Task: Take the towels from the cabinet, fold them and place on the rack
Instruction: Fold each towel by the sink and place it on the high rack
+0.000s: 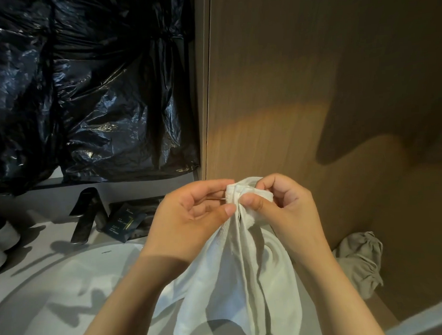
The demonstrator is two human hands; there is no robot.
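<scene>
A white towel [243, 273] hangs bunched in front of me, above the edge of a white sink. My left hand [192, 217] pinches its top edge between thumb and fingers. My right hand [281, 210] grips the same gathered top edge from the right, fingers curled round the cloth. The two hands almost touch at the top of the towel. A second, greyish cloth [358, 260] lies crumpled low on the right, against the wooden cabinet panel [313, 85].
A white basin [67, 290] fills the lower left, with a dark faucet [86, 215] behind it. Small dark packets [123, 222] lie beside the faucet. Black plastic sheeting [82, 85] covers the wall above. White rolled items [3, 240] sit at far left.
</scene>
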